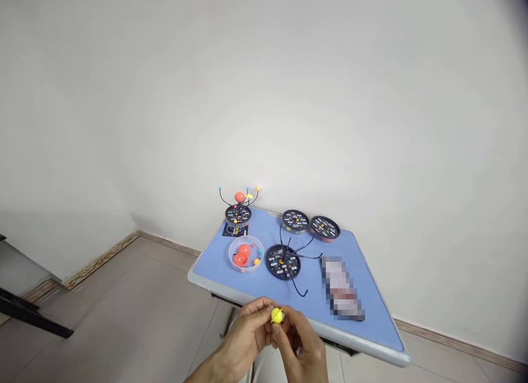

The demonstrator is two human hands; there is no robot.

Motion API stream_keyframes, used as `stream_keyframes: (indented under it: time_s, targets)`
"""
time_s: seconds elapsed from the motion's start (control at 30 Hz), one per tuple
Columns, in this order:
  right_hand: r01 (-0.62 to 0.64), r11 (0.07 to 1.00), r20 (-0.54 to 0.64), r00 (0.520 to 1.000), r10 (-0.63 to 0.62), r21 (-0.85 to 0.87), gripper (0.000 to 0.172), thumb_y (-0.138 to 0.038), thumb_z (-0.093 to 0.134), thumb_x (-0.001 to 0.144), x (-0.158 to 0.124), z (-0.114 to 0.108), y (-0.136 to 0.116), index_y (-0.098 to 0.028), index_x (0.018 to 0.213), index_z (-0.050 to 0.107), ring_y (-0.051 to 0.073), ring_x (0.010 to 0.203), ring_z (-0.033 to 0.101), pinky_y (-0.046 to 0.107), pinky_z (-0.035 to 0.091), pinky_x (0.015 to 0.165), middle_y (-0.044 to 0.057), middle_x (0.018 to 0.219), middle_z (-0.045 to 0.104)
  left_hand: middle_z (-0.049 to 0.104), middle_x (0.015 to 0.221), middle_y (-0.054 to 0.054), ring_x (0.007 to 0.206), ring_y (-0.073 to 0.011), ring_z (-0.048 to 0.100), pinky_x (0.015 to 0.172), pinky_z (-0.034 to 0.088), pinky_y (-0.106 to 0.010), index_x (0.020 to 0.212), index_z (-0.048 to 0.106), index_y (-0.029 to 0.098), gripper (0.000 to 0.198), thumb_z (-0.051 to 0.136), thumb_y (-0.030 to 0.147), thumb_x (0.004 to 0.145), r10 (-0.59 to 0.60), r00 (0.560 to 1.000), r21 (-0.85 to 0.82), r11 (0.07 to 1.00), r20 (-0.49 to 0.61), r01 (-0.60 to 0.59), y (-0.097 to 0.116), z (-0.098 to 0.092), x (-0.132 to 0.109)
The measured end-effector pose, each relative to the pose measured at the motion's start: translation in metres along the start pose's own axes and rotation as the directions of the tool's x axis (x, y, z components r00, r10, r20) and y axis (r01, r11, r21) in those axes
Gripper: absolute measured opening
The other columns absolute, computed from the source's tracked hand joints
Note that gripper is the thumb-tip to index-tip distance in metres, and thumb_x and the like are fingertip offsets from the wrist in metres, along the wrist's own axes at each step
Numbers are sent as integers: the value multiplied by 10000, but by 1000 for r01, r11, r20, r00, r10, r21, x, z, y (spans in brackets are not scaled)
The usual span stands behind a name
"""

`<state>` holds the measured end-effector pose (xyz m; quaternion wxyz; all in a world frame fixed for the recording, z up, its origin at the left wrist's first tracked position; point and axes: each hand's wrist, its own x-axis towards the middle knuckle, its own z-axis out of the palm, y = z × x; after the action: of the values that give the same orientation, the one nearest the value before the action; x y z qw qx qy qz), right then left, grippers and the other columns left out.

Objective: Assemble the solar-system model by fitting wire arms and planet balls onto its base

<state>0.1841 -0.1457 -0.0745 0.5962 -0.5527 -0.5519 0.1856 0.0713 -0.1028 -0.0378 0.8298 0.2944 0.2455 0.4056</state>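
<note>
Before the table's front edge, my left hand [249, 330] and my right hand [300, 344] are closed together on a small yellow ringed ball [276, 316]. The fingertips of both press it from either side and partly cover it. Just beyond them on the table lies a round black base [273, 267] with several thin curved black arms [303, 256] spreading from its centre. To its left, a clear round tub [231, 257] holds orange-red half shells [241, 258], a yellow-orange ball [256, 262] and small blue pieces.
A blue table [247, 286] stands against the wall. A finished-looking planet model [240, 197] is at its back left, on a dark printed card [229, 229]. Two round black-topped tubs [295, 220] sit at the back. A pixelated flat item [341, 288] lies right.
</note>
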Motion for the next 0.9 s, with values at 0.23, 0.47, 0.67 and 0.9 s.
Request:
stream_keyframes:
  time_s: [0.23,0.47,0.67,0.9]
  targets:
    - [156,946,64,988,-144,-284,251,-417,561,926,10,-12,-8,-215,1021,677,137,520,556,245,457,482,22,764,620,633,688,-13,595,-110,566,623,418,-244,754,694,126,176,774,282,772,-54,998,-97,994,-28,52,-7,3,0]
    - [204,897,36,978,-206,-392,233,-325,536,946,9,-6,3,-183,1104,632,152,549,622,245,495,506,43,794,655,696,705,-31,686,-166,636,669,463,-262,743,723,126,251,871,287,620,-104,979,-187,980,-175,70,-18,8,4]
    - [149,964,27,989,-146,-219,228,-330,584,928,7,-17,8,-216,1114,651,166,649,642,255,516,568,71,898,684,686,675,-28,647,-157,632,646,459,-261,713,687,128,330,904,341,584,-73,978,-144,989,-197,45,-23,18,10]
    - [-404,850,37,908,417,339,396,-536,725,756,22,-50,5,-185,940,722,183,608,570,276,472,533,25,689,649,614,625,-9,514,-119,535,525,380,-248,695,615,149,473,787,589,673,85,985,241,969,-148,-48,-33,24,25]
